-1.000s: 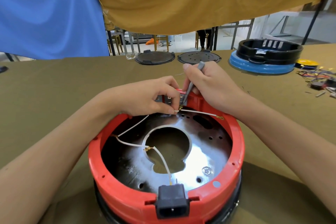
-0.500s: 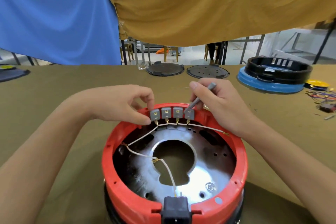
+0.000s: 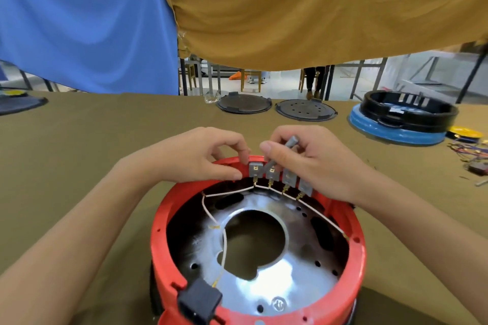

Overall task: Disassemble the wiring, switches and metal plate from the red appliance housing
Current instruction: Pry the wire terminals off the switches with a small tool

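Olive-cloth bench carries the round red plastic appliance housing. Left hand pinches the leftmost grey switch; right hand grips a grey tool beside it. No writing is legible.

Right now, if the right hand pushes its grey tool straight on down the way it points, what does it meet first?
Probably the second grey switch from the left; the right hand holds the grey tool angled at its top, though depth is unclear.

A single head-worn view looks forward and down from just behind and above the hands, close over them, with the desk stretching away beyond.
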Motion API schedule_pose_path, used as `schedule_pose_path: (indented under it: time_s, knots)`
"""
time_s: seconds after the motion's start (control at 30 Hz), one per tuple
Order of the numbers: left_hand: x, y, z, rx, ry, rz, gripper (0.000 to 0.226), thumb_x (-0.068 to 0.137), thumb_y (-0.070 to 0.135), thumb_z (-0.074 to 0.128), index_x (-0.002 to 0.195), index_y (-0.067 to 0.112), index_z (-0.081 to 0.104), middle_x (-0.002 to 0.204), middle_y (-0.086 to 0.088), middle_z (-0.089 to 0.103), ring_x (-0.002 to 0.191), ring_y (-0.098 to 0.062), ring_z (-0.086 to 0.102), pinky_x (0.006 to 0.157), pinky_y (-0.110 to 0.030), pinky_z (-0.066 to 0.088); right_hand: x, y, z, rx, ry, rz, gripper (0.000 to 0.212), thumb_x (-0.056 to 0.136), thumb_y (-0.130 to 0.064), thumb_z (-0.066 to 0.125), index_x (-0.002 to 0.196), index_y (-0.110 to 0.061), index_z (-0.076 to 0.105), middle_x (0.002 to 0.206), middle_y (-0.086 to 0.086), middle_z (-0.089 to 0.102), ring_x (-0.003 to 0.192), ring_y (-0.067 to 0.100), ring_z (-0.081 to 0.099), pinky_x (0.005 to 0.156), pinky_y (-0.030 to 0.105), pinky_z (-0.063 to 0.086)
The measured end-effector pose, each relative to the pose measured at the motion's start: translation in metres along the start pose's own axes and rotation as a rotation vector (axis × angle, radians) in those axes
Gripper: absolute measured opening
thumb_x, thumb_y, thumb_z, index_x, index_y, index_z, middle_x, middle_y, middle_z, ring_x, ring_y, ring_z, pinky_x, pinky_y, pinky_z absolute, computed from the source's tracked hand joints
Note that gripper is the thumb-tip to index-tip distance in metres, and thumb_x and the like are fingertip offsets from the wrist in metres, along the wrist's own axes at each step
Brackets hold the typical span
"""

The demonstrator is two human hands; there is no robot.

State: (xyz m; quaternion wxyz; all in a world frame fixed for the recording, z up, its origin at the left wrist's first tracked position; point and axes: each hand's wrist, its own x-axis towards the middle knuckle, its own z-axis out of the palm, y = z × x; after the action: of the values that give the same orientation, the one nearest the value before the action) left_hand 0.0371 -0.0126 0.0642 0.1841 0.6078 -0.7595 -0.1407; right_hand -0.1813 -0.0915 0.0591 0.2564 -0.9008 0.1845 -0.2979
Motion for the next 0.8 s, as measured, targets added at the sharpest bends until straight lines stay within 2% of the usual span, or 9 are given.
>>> schedule_pose_path:
  time_s: [0.1, 0.23, 0.4, 0.47, 0.53, 0.6, 0.7, 0.77, 0.8]
  knots:
    - [-0.007, -0.001, 0.005, 0.132, 0.03, 0.052, 0.006, 0.085, 0.039, 0.072, 0.09, 0.041, 0.07, 0.117, 0.028, 0.06, 0.104, 0.008, 0.057, 0.089, -0.011, 0.043, 0.0, 0.005, 0.003, -0.073, -0.025, -0.021, 0.031, 0.096, -0.045, 0.051, 0.08, -0.023, 0.066, 0.068, -0.008, 0.064, 0.064, 0.012, 0.059, 0.056, 0.021, 0.044]
    - [-0.007, 0.002, 0.017, 0.193, -0.056, 0.021, 0.013, 0.09, 0.038, 0.068, 0.102, 0.037, 0.074, 0.125, 0.017, 0.054, 0.11, -0.003, 0.053, 0.102, -0.031, 0.04, 0.002, 0.011, 0.002, -0.185, -0.019, -0.026, 0.033, 0.093, -0.051, 0.047, 0.084, -0.026, 0.067, 0.076, -0.007, 0.063, 0.074, 0.008, 0.057, 0.062, 0.018, 0.04]
    - [-0.011, 0.002, 0.019, 0.134, -0.048, 0.006, 0.018, 0.092, 0.036, 0.066, 0.108, 0.04, 0.072, 0.125, 0.015, 0.052, 0.111, -0.004, 0.054, 0.102, -0.034, 0.041, 0.001, 0.011, 0.004, -0.252, -0.035, -0.036, 0.041, 0.089, -0.059, 0.046, 0.089, -0.027, 0.072, 0.082, -0.008, 0.063, 0.083, 0.003, 0.055, 0.069, 0.015, 0.04]
    - [-0.011, 0.003, 0.02, 0.128, -0.058, 0.001, 0.02, 0.092, 0.036, 0.066, 0.111, 0.042, 0.071, 0.125, 0.015, 0.051, 0.111, -0.004, 0.054, 0.102, -0.034, 0.041, 0.001, 0.01, 0.005, -0.213, -0.031, -0.008, 0.041, 0.089, -0.058, 0.046, 0.087, -0.026, 0.073, 0.079, -0.007, 0.064, 0.079, 0.005, 0.057, 0.068, 0.018, 0.042]
    - [-0.011, 0.004, 0.021, 0.121, -0.066, -0.006, 0.021, 0.092, 0.035, 0.066, 0.112, 0.042, 0.072, 0.124, 0.015, 0.051, 0.111, -0.003, 0.053, 0.102, -0.033, 0.041, 0.004, 0.013, 0.006, -0.105, -0.025, 0.041, 0.039, 0.094, -0.05, 0.049, 0.083, -0.022, 0.073, 0.07, -0.009, 0.066, 0.065, 0.007, 0.058, 0.059, 0.021, 0.043]
    - [-0.011, 0.005, 0.021, 0.114, -0.067, -0.011, 0.021, 0.092, 0.035, 0.066, 0.112, 0.041, 0.072, 0.124, 0.015, 0.05, 0.111, -0.003, 0.053, 0.102, -0.032, 0.041, 0.008, 0.016, 0.006, -0.015, -0.021, 0.081, 0.037, 0.099, -0.041, 0.051, 0.079, -0.019, 0.072, 0.062, -0.013, 0.066, 0.055, 0.003, 0.057, 0.054, 0.017, 0.042]
    - [-0.011, 0.006, 0.022, 0.117, -0.068, -0.007, 0.021, 0.093, 0.034, 0.066, 0.112, 0.04, 0.072, 0.123, 0.014, 0.05, 0.11, -0.004, 0.053, 0.101, -0.032, 0.041, 0.015, 0.018, 0.006, 0.029, -0.013, 0.09, 0.04, 0.102, -0.038, 0.049, 0.076, -0.019, 0.073, 0.062, 0.0, 0.067, 0.06, 0.021, 0.062, 0.059, 0.027, 0.048]
    - [-0.011, 0.006, 0.022, 0.117, -0.068, -0.009, 0.021, 0.093, 0.033, 0.066, 0.112, 0.04, 0.072, 0.122, 0.014, 0.05, 0.11, -0.003, 0.053, 0.102, -0.032, 0.04, 0.021, 0.019, 0.007, 0.04, -0.025, 0.089, 0.045, 0.103, -0.036, 0.047, 0.074, -0.014, 0.073, 0.06, 0.017, 0.057, 0.056, 0.032, 0.05, 0.051, 0.023, 0.041]
    - [-0.011, 0.006, 0.022, 0.113, -0.065, -0.01, 0.021, 0.093, 0.033, 0.066, 0.111, 0.04, 0.072, 0.122, 0.014, 0.05, 0.11, -0.003, 0.053, 0.102, -0.032, 0.04, 0.024, 0.018, 0.007, 0.043, -0.037, 0.093, 0.047, 0.104, -0.035, 0.046, 0.072, -0.012, 0.073, 0.06, 0.023, 0.051, 0.053, 0.03, 0.043, 0.049, 0.021, 0.037]
